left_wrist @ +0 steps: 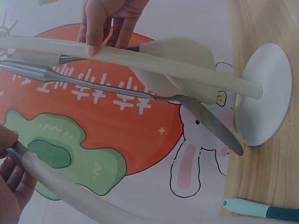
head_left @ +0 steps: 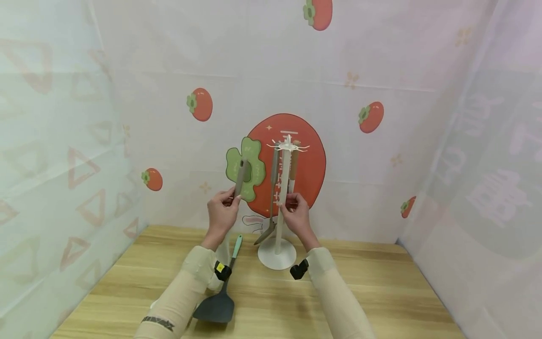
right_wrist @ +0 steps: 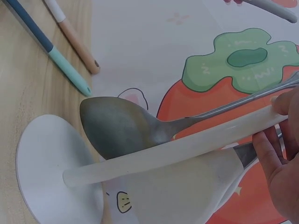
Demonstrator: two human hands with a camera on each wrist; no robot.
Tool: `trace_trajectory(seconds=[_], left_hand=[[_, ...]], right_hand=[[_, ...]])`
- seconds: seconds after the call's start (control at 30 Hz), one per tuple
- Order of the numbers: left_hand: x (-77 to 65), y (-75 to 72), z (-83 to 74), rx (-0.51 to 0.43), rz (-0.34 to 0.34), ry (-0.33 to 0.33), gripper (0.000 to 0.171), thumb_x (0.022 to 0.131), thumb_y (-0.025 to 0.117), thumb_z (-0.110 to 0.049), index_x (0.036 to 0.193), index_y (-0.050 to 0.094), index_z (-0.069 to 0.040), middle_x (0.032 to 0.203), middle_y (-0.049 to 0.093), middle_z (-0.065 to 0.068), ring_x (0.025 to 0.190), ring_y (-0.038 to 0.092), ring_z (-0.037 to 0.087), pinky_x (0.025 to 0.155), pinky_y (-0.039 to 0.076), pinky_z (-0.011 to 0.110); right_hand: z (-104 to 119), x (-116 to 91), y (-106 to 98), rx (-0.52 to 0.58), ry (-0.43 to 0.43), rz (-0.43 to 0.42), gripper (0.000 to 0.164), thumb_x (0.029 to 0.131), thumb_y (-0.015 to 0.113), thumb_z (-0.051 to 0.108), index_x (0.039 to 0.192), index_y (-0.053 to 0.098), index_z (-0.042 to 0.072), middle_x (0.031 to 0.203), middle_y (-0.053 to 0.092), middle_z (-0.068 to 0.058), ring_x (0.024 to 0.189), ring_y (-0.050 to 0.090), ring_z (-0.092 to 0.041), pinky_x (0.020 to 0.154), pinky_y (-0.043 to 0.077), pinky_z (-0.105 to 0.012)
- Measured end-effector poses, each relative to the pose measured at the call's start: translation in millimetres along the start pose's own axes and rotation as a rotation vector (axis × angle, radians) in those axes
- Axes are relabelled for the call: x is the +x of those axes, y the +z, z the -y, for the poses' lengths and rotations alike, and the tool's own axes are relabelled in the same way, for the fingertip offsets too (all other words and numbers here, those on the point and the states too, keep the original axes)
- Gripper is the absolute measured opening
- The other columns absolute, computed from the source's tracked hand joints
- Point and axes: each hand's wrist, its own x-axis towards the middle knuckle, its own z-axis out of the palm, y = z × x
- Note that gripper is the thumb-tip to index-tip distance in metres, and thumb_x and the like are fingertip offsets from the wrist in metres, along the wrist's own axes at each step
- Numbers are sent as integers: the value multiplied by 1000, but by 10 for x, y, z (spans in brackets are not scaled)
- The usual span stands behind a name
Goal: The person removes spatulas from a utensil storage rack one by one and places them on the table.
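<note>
My left hand pinches the grey handle of a kitchen utensil, its handle end upward; a pale, whitish shaft runs down from the grip. The utensil's head is hidden behind my forearm in the head view. My right hand grips the white pole of a utensil stand, thumb in front and fingers behind. From the stand's hooks hang a metal turner on the left and a utensil with a wood-coloured handle and cream head on the right.
On the wooden table lies a dark turner with a mint handle. Beside it, a wooden-handled utensil with a white part lies partly out of view. A printed cloth stands behind the stand, with more cloth at both sides.
</note>
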Motion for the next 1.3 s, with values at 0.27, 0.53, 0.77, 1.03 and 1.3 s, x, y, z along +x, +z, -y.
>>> trace_trajectory(seconds=[0.27,0.53,0.77,1.03,1.3], left_hand=[[16,-106,63,8,-1,-6,31,90,73,3,121,71,8,96,70,25,76,70,38,64,50,6],[40,-215,118,57,-8,-16,31,89,73,3,120,72,6,95,71,23,73,69,29,62,49,5],[47,-328,116,65,-20,-13,31,89,73,5,119,71,7,93,70,24,69,65,18,61,49,4],[60,-441,145,105,-15,6,31,87,74,6,118,71,8,94,70,26,70,67,24,60,48,3],[79,-589,262,162,-29,8,29,87,74,5,116,73,8,93,70,26,66,63,9,59,46,3]], right_hand=[[204,-60,-54,-8,-15,22,27,92,68,-5,115,58,-13,111,63,-31,95,62,-42,87,56,-53],[-97,45,6,-12,12,-10,26,92,72,1,115,61,-2,111,65,-21,95,62,-32,87,57,-47],[-33,20,-11,0,10,2,25,91,72,0,114,61,-2,111,65,-21,95,62,-33,86,58,-47],[-93,28,-7,-4,24,-1,27,91,73,2,115,61,-1,111,65,-20,94,61,-30,84,58,-42],[-90,34,-12,-6,30,2,26,91,72,2,115,61,-1,111,65,-19,94,62,-30,83,58,-39]])
